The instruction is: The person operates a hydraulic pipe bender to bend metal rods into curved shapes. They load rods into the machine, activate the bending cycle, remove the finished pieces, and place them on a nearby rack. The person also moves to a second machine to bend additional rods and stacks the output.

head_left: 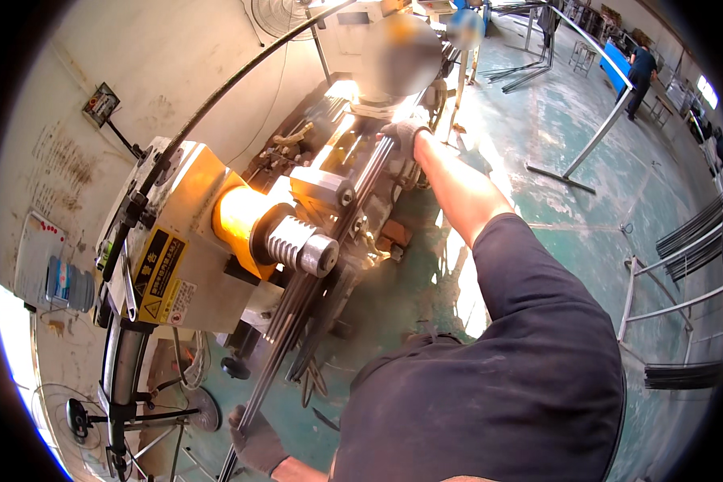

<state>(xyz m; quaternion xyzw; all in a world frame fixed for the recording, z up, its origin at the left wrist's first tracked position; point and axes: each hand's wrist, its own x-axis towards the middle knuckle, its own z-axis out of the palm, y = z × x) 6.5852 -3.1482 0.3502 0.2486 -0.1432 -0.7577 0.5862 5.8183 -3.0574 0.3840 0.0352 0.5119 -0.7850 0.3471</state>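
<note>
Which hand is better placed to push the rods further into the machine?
Left. The left hand grips the rods' near end, behind the machine; the right hand is at the far end, likely only guiding.

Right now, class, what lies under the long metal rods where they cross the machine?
The metal rods rest on the machine, beside its threaded roller. Gloved right hand and left hand grip their ends. The support directly beneath is hidden by the rods.

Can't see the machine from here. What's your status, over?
Left hand gloved, gripping near end of long metal rods. Right hand gloved, on far end. Rods lie along machine; nothing across them.
</note>
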